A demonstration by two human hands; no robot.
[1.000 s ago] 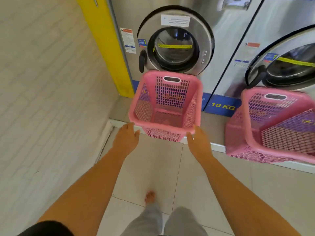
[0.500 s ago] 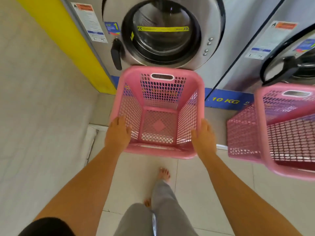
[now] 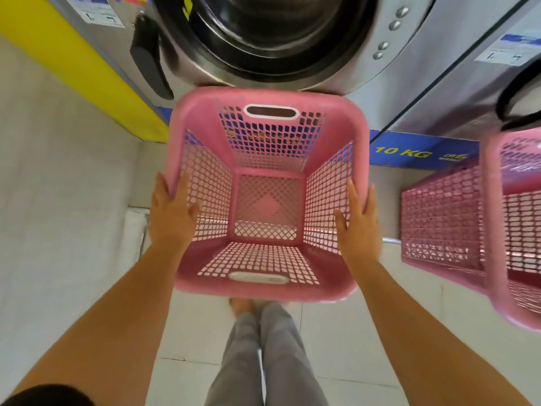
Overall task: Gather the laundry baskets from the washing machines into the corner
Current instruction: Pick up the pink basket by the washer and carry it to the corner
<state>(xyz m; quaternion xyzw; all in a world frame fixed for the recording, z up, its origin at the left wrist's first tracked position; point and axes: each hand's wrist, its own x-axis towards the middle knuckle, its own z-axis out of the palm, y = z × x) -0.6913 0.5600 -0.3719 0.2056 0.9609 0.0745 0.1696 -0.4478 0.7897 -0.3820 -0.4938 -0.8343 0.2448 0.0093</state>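
An empty pink mesh laundry basket is right below me, in front of the round door of a steel washing machine. My left hand grips its left rim, fingers curled over the edge. My right hand grips its right rim the same way. A second pink basket stands at the right edge, partly cut off, in front of the neighbouring machine.
A pale brick wall runs along the left, meeting a yellow panel beside the machine. A raised grey step runs under the machines. My legs and bare foot stand on white floor tiles behind the basket.
I have stepped closer and leaned over the basket. Both hands went from reaching toward its near edge to gripping its side rims.
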